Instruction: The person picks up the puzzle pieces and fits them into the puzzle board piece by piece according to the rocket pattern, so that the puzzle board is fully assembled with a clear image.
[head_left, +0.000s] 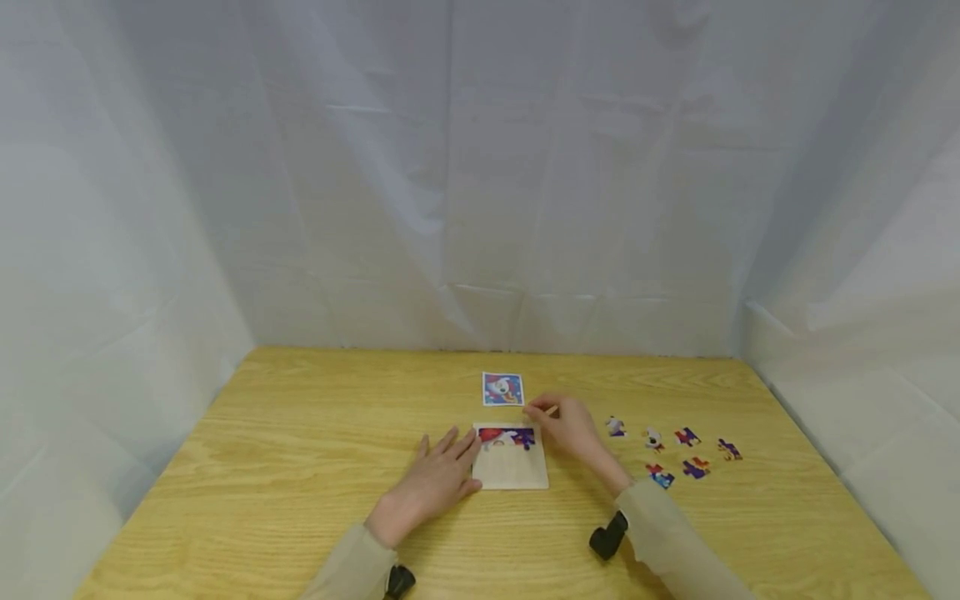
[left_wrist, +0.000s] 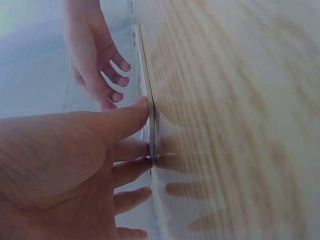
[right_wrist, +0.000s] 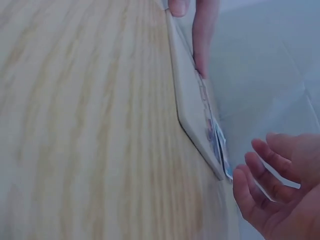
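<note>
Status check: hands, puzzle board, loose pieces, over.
Left hand flat, steadying puzzle board. Right hand open beside its far corner. Loose pieces lie right, nothing blocking.

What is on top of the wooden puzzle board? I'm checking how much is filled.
Red and purple fitted pieces lie along the puzzle board's far edge; the rest is bare wood. The left hand touches its left edge.

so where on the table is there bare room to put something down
The widest bare patch is the table left of the left hand and puzzle board. There is also a strip behind the reference card. The right side is crowded: loose puzzle pieces lie beside the right hand.
</note>
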